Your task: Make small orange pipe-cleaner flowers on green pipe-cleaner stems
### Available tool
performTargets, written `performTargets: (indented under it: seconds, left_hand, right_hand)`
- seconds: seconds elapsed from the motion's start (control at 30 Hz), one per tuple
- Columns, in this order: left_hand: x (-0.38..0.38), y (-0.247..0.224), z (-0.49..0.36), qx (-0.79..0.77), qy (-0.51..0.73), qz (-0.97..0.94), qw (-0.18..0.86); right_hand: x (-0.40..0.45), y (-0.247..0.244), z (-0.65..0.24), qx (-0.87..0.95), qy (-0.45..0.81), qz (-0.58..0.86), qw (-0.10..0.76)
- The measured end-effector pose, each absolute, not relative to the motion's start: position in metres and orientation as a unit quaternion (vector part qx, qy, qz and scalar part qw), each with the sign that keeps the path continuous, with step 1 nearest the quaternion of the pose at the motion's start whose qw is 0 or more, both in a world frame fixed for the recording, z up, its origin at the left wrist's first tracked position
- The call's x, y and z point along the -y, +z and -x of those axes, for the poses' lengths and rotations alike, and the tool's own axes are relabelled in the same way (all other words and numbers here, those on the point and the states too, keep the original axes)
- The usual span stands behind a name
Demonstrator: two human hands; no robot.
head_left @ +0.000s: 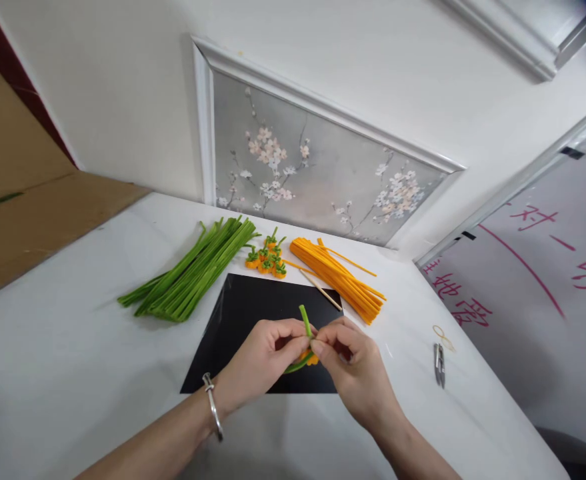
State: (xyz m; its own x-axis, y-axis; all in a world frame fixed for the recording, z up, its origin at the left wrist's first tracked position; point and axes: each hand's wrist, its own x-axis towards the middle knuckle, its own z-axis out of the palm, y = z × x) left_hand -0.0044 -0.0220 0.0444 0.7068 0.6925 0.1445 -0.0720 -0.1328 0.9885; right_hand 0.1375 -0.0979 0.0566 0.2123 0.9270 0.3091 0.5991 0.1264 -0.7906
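Observation:
My left hand (275,353) and my right hand (350,363) meet over a black mat (253,307), their fingertips pinched together. Between them is a green pipe cleaner (305,320); one end sticks up and another part curves below my left fingers. A small orange pipe-cleaner piece (313,360) shows under the fingertips, mostly hidden by them. Beyond the mat sit several small orange pumpkin-like pieces (267,257) with green tops. A silver bracelet (213,407) is on my left wrist.
Bundled green pipe cleaners (197,273) lie at the left, orange pipe cleaners (340,277) at the right. A thin wooden stick (321,291) rests across the mat's far edge. Small metal snips (439,365) and yellowish loops (443,337) lie far right, near a whiteboard (533,320).

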Motion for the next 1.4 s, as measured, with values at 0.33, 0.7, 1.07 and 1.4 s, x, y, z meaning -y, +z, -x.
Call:
performTargets:
  seconds: [0.33,0.7,1.07,1.4]
  left_hand:
    - [0.011,0.051,0.015,-0.181,0.161,-0.671,0.701]
    - [0.019,0.043,0.011,-0.228,0.355,-0.746,0.516]
    - [0.022,0.034,0.01,-0.178,0.415,-0.83,0.326]
    - [0.025,0.032,0.007,-0.237,0.39,-0.75,0.479]
  right_hand:
    - [0.095,0.076,-0.176,0.917,-0.118,0.342,0.167]
    - [0.095,0.068,-0.175,0.675,0.2,0.604,0.373]
    - [0.094,0.078,-0.145,0.596,0.299,0.645,0.374]
    - [0.089,0.08,-0.15,0.668,0.23,0.588,0.395]
